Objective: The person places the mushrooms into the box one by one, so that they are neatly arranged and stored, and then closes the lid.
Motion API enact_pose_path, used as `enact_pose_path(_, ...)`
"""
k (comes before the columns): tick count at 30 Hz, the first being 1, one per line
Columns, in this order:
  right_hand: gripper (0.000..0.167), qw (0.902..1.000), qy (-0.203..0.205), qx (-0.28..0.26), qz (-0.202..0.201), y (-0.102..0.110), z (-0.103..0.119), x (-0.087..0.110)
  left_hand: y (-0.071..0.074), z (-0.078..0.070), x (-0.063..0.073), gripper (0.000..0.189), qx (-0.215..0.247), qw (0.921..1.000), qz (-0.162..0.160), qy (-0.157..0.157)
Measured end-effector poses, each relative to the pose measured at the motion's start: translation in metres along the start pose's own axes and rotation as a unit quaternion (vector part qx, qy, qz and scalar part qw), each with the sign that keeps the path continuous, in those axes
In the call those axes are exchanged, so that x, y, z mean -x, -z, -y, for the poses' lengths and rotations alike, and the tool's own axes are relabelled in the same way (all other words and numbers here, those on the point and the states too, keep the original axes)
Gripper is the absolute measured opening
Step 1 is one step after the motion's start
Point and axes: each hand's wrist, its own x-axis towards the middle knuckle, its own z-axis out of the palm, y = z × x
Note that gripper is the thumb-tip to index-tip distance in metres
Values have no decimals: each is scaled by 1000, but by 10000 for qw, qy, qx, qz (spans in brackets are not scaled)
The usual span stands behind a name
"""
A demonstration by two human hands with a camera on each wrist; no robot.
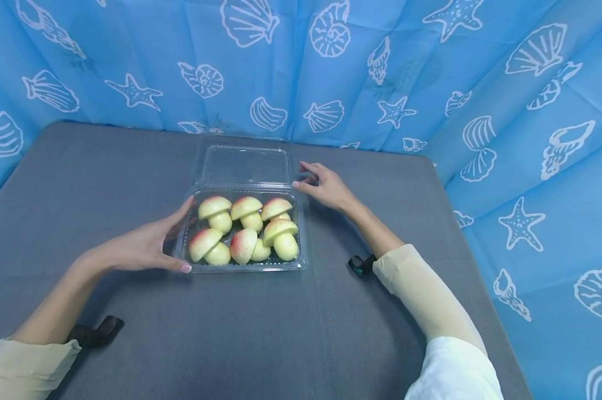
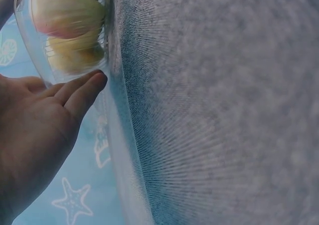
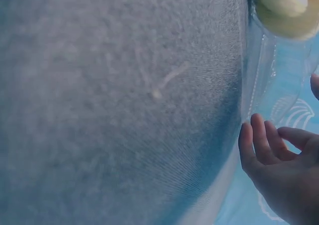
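Observation:
A clear plastic clamshell box (image 1: 301, 259) lies on the table with its lid (image 1: 246, 165) folded back, away from me. Inside are two rows of pale yellow fruit-like pieces (image 1: 244, 244), domed ones with red blush leaning against smaller round ones. My left hand (image 1: 141, 244) spans the box's left side, thumb at the near corner and fingers along the wall. In the left wrist view, straight fingertips (image 2: 94, 83) are right at the box's lower edge. Beside the hinge on the right, my right hand (image 1: 326, 188) has loosely bent fingers and holds nothing.
Grey cloth covers the table (image 1: 261, 333). A blue curtain (image 1: 291, 66) with white shell and starfish prints hangs behind it and along the right side. Dark wrist-camera mounts (image 1: 98, 332) sit at both forearms.

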Motion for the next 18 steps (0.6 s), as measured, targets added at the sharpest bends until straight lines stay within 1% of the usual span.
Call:
enact_pose_path(3,71,9998,-186,-65,59,-1,-2,-3,0,1,-1,131,67,10000,13,-22)
enact_pose_path(6,70,9994,-280,-118,138,-2,-4,-4,-1,3,-3,131,110,9999,21,-58)
enact_pose_path(11,70,9992,-282,-162,243,-5,-5,-5,-1,5,-5,130,158,9998,37,-112)
enact_pose_path(18,69,9991,-205,-350,145,-6,-6,-5,-1,7,-7,133,181,9998,41,-33)
